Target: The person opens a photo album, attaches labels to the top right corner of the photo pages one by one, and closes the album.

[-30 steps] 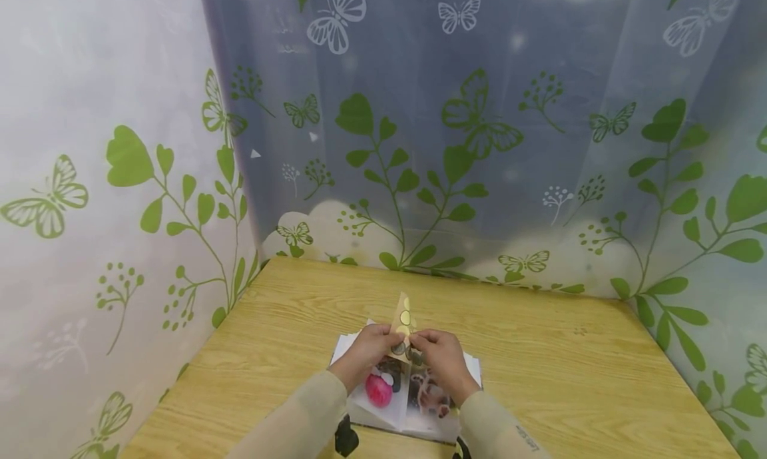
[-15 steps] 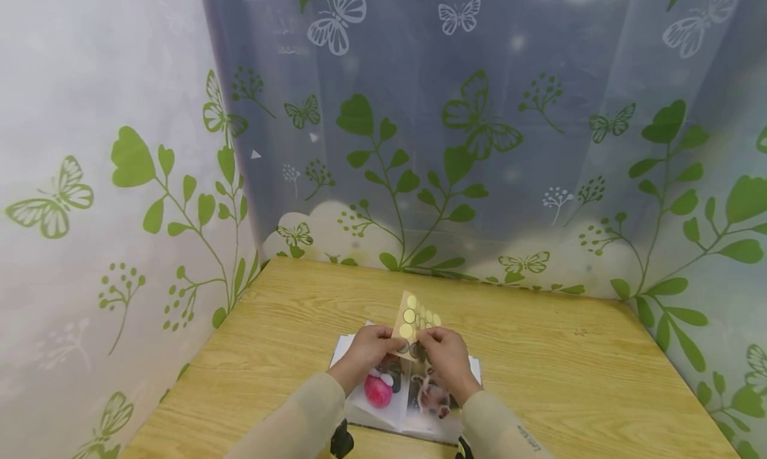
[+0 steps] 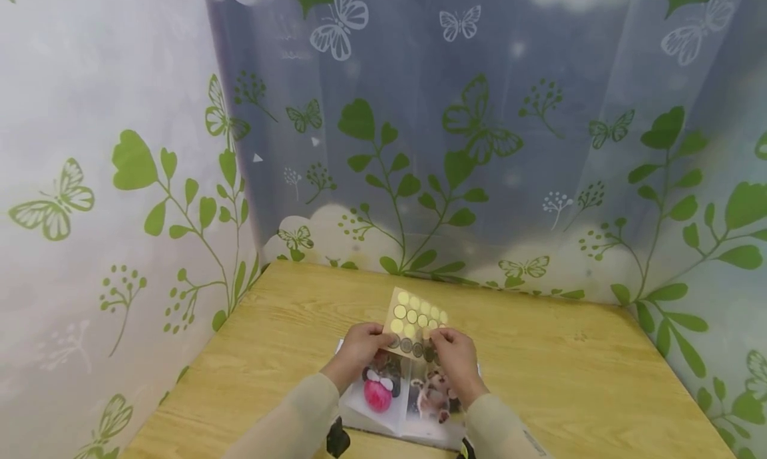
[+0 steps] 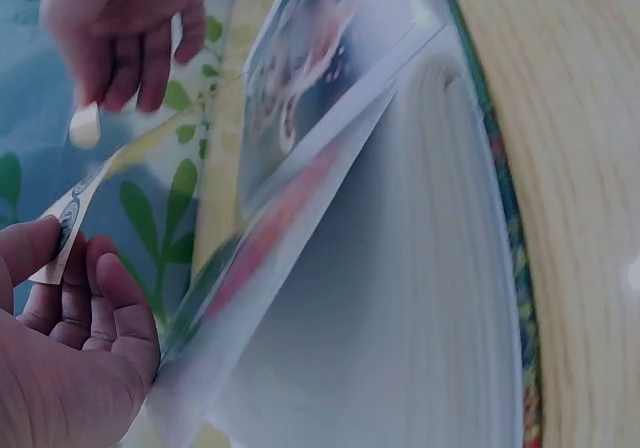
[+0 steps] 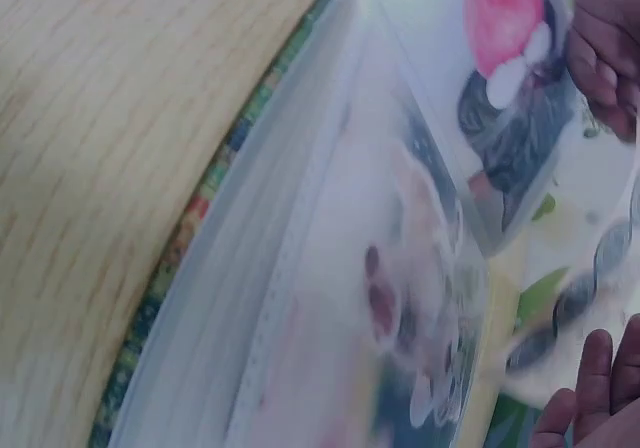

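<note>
At lower centre, the left hand pinches the sticker sheet, best held steady, while the right hand pinches a pale piece, best gripped lightly.

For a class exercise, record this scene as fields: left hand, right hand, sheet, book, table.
Left hand: pinches the sheet's edge
Right hand: pinches a small pale piece
Sheet: held up above the book; rows of yellow circles, dark row lowest
Book: open; pink ball picture left, animal picture right
Table: wood-grain surface, under the book
</note>
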Demonstrator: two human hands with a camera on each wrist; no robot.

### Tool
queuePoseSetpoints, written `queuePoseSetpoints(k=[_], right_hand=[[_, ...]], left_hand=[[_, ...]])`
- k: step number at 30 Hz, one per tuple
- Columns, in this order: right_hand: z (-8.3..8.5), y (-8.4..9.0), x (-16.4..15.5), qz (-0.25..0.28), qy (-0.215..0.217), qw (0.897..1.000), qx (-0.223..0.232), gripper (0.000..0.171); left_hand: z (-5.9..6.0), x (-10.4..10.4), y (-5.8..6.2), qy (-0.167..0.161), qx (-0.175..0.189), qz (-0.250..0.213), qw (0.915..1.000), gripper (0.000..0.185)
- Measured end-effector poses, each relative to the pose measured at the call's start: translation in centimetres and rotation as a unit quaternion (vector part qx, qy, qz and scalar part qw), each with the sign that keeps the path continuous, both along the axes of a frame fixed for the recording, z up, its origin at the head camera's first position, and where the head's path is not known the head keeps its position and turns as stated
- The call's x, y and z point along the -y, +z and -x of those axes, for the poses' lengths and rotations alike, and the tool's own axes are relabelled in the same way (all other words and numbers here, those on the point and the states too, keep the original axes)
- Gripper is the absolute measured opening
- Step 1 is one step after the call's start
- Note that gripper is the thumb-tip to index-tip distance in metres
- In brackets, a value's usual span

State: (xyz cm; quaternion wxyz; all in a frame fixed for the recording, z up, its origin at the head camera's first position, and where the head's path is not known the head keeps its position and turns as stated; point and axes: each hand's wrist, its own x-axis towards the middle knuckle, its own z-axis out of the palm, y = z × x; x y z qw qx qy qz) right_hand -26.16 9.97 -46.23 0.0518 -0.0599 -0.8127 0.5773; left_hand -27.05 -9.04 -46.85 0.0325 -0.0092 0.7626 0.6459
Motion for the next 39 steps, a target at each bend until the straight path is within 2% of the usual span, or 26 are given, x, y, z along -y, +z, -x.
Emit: queuePoseSetpoints(k=[4,9,15,19,26,31,37,39], right_hand=[[0.1,-0.4,-0.9,0.011,-0.011,1.0,-0.011,0.026],[0.0,-0.5,-1.3,0.013,-0.012,1.0,-0.009,0.027],[-0.4,-1.0,-1.1,-0.003,-0.013,1.0,-0.005,0.024],[-0.3,-1.0,-1.1,-0.01,-0.012,1.0,-0.016,0.025],[-0.4,-0.9,-1.2,-0.003,-0.014,1.0,-0.009,0.024],[-0.6,-1.4,-1.3,0.008,-0.009,1.0,-0.005,0.024],[-0.5,-1.6,-1.3,0.01,-0.013,1.0,-0.007,0.024],[-0.3,-1.5,-1.3,0.013,-0.011,1.0,-0.007,0.024]], left_hand=[[0.6,1.3,-0.3,0.018,0.006,-0.017,0.9997,0.018],[2.0,3.6,-0.4,0.065,0.017,-0.062,0.9958,0.025],[2.7,6.6,-2.1,0.118,0.02,-0.093,0.9884,0.025],[3.0,8.1,-2.7,0.155,0.035,-0.095,0.9827,0.022],[3.0,10.3,-2.9,0.195,0.052,-0.069,0.977,0.024],[2.9,11.6,-3.6,0.216,0.042,-0.048,0.9744,0.03],[2.6,13.0,-3.5,0.212,0.046,0.034,0.9755,0.052],[2.5,13.3,-3.2,0.206,0.049,0.04,0.9766,0.062]])
